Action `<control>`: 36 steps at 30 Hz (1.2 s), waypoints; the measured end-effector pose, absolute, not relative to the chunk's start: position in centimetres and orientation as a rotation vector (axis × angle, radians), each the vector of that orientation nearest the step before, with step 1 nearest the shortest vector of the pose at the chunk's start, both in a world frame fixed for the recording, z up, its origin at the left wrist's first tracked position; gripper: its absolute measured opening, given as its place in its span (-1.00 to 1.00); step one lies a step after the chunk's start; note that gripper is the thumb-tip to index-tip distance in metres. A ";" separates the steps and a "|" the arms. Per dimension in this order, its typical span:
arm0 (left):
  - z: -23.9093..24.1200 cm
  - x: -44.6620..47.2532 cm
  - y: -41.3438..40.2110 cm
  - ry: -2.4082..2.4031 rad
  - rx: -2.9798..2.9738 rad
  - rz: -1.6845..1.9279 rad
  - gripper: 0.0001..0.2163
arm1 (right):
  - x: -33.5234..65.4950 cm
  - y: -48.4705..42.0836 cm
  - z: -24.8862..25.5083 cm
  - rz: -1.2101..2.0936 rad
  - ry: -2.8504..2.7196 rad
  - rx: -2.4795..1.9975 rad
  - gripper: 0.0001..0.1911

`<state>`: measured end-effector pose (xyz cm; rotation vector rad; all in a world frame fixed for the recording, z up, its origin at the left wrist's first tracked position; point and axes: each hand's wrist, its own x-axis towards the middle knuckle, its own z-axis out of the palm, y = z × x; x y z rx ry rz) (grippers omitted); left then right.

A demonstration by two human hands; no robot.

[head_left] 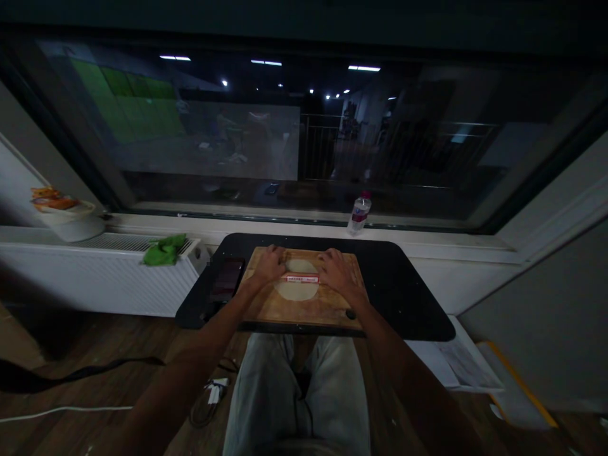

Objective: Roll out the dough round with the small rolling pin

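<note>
A flat round of pale dough lies on a wooden board on a black table. Across the dough lies a rolling pin wrapped in a red and white label. My left hand presses on the pin's left end and my right hand presses on its right end. Both palms face down with fingers stretched forward over the pin.
A dark phone-like slab lies left of the board. A water bottle stands on the window sill behind the table. A green cloth lies on the white radiator; a white bowl sits further left. Papers lie right of the table.
</note>
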<state>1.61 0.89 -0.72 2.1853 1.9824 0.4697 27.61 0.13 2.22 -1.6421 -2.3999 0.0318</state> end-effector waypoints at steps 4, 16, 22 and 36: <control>-0.8 2.7 0.4 2.018 2.361 0.411 -0.66 | 27.3 0.1 2.2 0.021 -2.327 -1.769 -0.54; -0.6 2.7 2.2 1.965 2.365 0.427 -0.68 | 26.7 1.0 2.6 0.049 -2.356 -1.878 -0.56; 0.3 2.8 3.9 1.991 2.337 0.447 -0.71 | 26.7 2.7 2.8 0.038 -2.274 -1.889 -0.56; 0.8 3.2 3.5 2.253 2.092 0.263 -0.61 | 26.5 3.5 2.8 0.070 -2.343 -1.896 -0.51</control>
